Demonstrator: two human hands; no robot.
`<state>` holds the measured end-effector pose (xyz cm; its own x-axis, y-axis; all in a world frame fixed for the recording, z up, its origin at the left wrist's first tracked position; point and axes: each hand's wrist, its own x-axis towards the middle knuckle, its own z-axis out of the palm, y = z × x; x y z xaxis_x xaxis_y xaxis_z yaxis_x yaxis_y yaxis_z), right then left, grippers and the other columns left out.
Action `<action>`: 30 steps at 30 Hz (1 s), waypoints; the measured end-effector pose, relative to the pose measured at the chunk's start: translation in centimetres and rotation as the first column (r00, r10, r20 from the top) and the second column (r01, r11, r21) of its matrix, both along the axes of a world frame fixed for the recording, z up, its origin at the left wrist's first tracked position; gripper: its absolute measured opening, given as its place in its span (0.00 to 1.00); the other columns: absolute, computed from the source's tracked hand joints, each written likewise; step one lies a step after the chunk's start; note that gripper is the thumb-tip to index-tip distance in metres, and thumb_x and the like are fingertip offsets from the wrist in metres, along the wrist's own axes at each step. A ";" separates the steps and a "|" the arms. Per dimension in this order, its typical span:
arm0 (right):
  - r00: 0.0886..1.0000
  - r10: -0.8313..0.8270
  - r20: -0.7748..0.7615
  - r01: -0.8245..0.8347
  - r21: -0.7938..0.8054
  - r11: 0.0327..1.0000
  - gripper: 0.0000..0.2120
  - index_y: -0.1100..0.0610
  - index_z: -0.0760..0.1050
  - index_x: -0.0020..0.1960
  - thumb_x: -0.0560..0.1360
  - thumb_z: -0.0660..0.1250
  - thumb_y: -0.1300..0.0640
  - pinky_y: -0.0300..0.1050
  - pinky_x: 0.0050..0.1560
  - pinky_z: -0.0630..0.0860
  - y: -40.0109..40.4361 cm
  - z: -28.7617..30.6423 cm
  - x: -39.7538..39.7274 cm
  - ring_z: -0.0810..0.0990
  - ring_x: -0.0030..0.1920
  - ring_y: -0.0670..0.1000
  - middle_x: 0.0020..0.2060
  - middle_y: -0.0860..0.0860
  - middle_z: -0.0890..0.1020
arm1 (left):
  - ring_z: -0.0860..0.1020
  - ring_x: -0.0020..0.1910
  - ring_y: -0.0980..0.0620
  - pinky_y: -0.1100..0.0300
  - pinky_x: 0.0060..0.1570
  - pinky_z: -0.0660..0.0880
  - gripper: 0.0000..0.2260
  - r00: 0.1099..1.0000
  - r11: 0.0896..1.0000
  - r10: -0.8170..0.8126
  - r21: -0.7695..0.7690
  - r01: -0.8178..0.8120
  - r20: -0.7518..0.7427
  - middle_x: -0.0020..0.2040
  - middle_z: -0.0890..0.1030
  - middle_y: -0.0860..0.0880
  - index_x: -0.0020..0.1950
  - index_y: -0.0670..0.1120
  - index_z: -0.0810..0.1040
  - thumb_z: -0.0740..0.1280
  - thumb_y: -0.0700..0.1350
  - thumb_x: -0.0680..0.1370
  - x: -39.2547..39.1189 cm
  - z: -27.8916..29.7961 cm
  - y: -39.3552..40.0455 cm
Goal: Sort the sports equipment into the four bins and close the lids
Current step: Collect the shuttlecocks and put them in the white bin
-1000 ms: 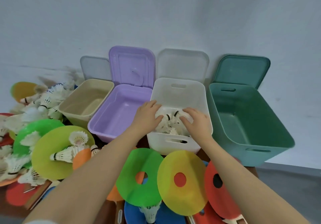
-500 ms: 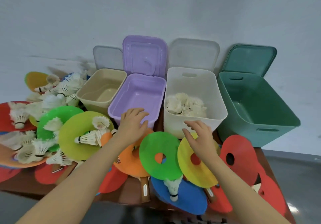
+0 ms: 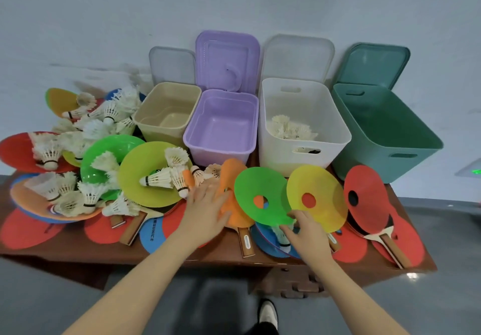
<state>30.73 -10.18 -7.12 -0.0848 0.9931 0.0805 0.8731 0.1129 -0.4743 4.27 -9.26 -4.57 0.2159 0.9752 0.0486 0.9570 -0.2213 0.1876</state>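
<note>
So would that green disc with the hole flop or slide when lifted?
The green disc looks thin and see-through, so probably light and bendy. It lies tilted on the orange disc, so a push would likely slide it. The right hand touches its edge.

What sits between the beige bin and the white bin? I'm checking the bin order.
The purple bin, empty with its lid standing open, sits between the beige bin and the white bin, as the head view shows.
</note>
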 end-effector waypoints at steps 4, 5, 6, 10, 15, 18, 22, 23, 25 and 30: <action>0.999 -0.001 0.039 0.003 -0.042 0.999 0.05 0.57 0.77 0.49 0.74 0.68 0.59 0.46 0.44 0.66 -0.5 -0.3 0.0 0.77 0.43 0.54 0.50 0.51 0.78 | 0.59 0.73 0.39 0.42 0.68 0.55 0.24 0.987 0.987 -0.161 0.008 0.161 0.006 0.74 0.63 0.42 0.68 0.51 0.71 0.53 0.58 0.75 3.5 1.3 0.0; 0.999 -0.004 0.052 0.006 -0.047 0.999 0.05 0.57 0.78 0.49 0.74 0.68 0.59 0.46 0.44 0.66 -0.5 -0.3 0.3 0.77 0.45 0.54 0.50 0.51 0.77 | 0.55 0.74 0.41 0.44 0.70 0.50 0.24 0.988 0.988 -0.157 -0.002 0.157 0.002 0.75 0.58 0.43 0.70 0.51 0.68 0.55 0.58 0.77 4.0 1.4 0.1; 0.998 -0.003 0.070 0.007 -0.053 0.999 0.05 0.56 0.78 0.49 0.74 0.68 0.58 0.47 0.45 0.66 -0.5 -0.3 0.5 0.77 0.47 0.54 0.49 0.50 0.77 | 0.51 0.75 0.43 0.46 0.71 0.47 0.24 0.989 0.989 -0.145 -0.004 0.145 -0.001 0.76 0.54 0.44 0.72 0.52 0.65 0.57 0.57 0.77 4.3 1.3 0.3; 0.996 0.014 0.088 -0.007 -0.078 0.997 0.02 0.53 0.78 0.46 0.75 0.67 0.56 0.48 0.53 0.64 -0.3 -0.1 1.1 0.75 0.50 0.51 0.48 0.48 0.76 | 0.59 0.73 0.39 0.41 0.68 0.54 0.23 0.968 0.970 -0.228 0.063 0.236 -0.105 0.74 0.61 0.43 0.68 0.52 0.71 0.57 0.57 0.75 4.9 0.7 0.5; 1.000 0.016 0.018 -0.016 -0.018 1.000 0.03 0.52 0.76 0.43 0.75 0.67 0.56 0.45 0.49 0.58 -0.5 0.2 1.1 0.73 0.48 0.47 0.45 0.44 0.75 | 0.46 0.76 0.45 0.45 0.69 0.36 0.35 0.917 0.923 -0.384 -0.068 0.379 -0.105 0.77 0.53 0.51 0.72 0.55 0.64 0.32 0.65 0.75 4.9 -0.8 0.6; 0.997 0.025 -0.079 -0.022 0.029 0.999 0.05 0.51 0.74 0.41 0.74 0.67 0.59 0.43 0.50 0.58 -1.0 0.7 1.2 0.74 0.46 0.45 0.43 0.42 0.76 | 0.40 0.76 0.49 0.47 0.69 0.33 0.41 0.937 0.935 -0.335 -0.160 0.318 -0.098 0.77 0.48 0.53 0.73 0.56 0.61 0.27 0.67 0.70 4.6 -1.0 0.7; 0.982 0.059 -0.180 -0.037 0.124 0.992 0.04 0.50 0.72 0.41 0.73 0.64 0.58 0.34 0.55 0.57 -1.8 1.9 1.1 0.74 0.46 0.41 0.41 0.42 0.77 | 0.44 0.76 0.49 0.48 0.70 0.34 0.45 0.946 0.945 -0.304 -0.161 0.285 -0.111 0.77 0.50 0.51 0.74 0.54 0.60 0.23 0.67 0.67 4.3 -1.2 0.9; 0.979 0.063 -0.194 -0.035 0.146 0.989 0.03 0.50 0.72 0.41 0.73 0.62 0.56 0.34 0.55 0.57 -1.9 2.3 1.0 0.74 0.46 0.40 0.41 0.42 0.77 | 0.46 0.76 0.49 0.48 0.71 0.36 0.45 0.953 0.951 -0.284 -0.158 0.266 -0.106 0.77 0.52 0.51 0.74 0.54 0.60 0.23 0.66 0.66 4.2 -1.2 0.9; 0.977 0.075 -0.198 -0.037 0.188 0.981 0.04 0.50 0.72 0.41 0.73 0.59 0.53 0.33 0.55 0.57 -1.7 3.2 0.7 0.74 0.46 0.40 0.41 0.42 0.78 | 0.50 0.76 0.49 0.48 0.72 0.40 0.48 0.961 0.959 -0.259 -0.140 0.244 -0.098 0.77 0.55 0.50 0.74 0.54 0.61 0.21 0.67 0.65 4.1 -1.1 0.9; 0.970 0.083 -0.229 -0.013 0.291 0.957 0.06 0.52 0.73 0.41 0.71 0.58 0.52 0.33 0.55 0.57 -1.2 5.1 -0.3 0.74 0.46 0.41 0.40 0.42 0.78 | 0.55 0.75 0.48 0.48 0.71 0.44 0.45 0.969 0.968 -0.234 -0.118 0.223 -0.086 0.76 0.58 0.49 0.74 0.53 0.62 0.25 0.67 0.67 2.8 -1.2 0.9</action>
<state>30.46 -11.39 -2.01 -0.0757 0.9205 0.3833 0.7303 0.3129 -0.6073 7.09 -8.38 -5.74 0.4320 0.8978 -0.0852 0.8983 -0.4199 0.1293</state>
